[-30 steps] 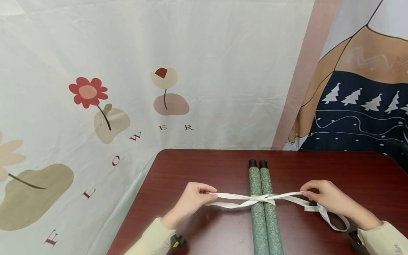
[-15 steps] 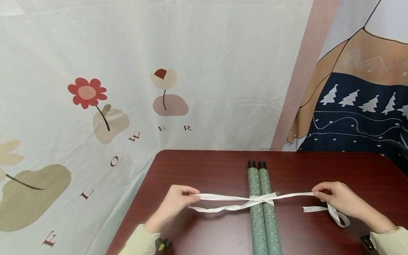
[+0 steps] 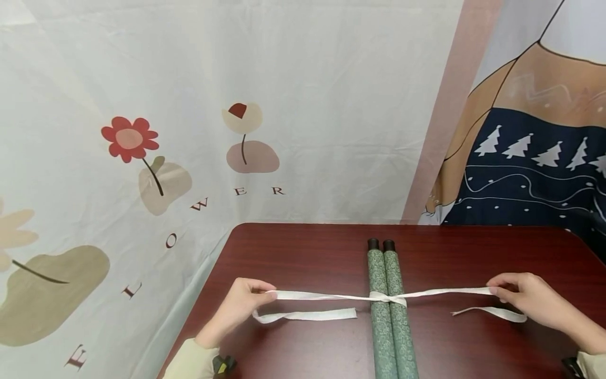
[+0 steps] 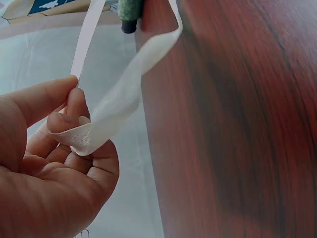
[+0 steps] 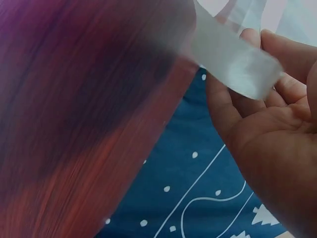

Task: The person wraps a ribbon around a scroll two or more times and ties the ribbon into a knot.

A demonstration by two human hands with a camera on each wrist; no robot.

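While the left hand (image 3: pixel 236 310) and the right hand (image 3: pixel 539 301) each pinch one arm of the white ribbon (image 3: pixel 388 299), the head view shows its crossing between the hands, over the left roll (image 3: pixel 383 337) and the right roll (image 3: pixel 404 337). Both rolls are green and lie side by side on the desk (image 3: pixel 303 252), well apart from either hand. The left tail (image 3: pixel 317 316) extends inward from the left hand; the right tail (image 3: pixel 502 313) extends inward from the right hand.

In the left wrist view, the left hand's fingertips grasp the ribbon. The left tail twists outward past the fingers, and a dark roll end (image 4: pixel 130 26) appears beyond them.

In the right wrist view, the right hand grasps its arm of the ribbon. The right tail, partly blurred, curls in front of the fingers. Printed blue cloth (image 5: pixel 173 168) shows beside the hand, past the desk edge.

The step in hand appears to be tensioning the crossing. The next move calls for equal outward pull, a secure pinch at each side, and tails kept clear.
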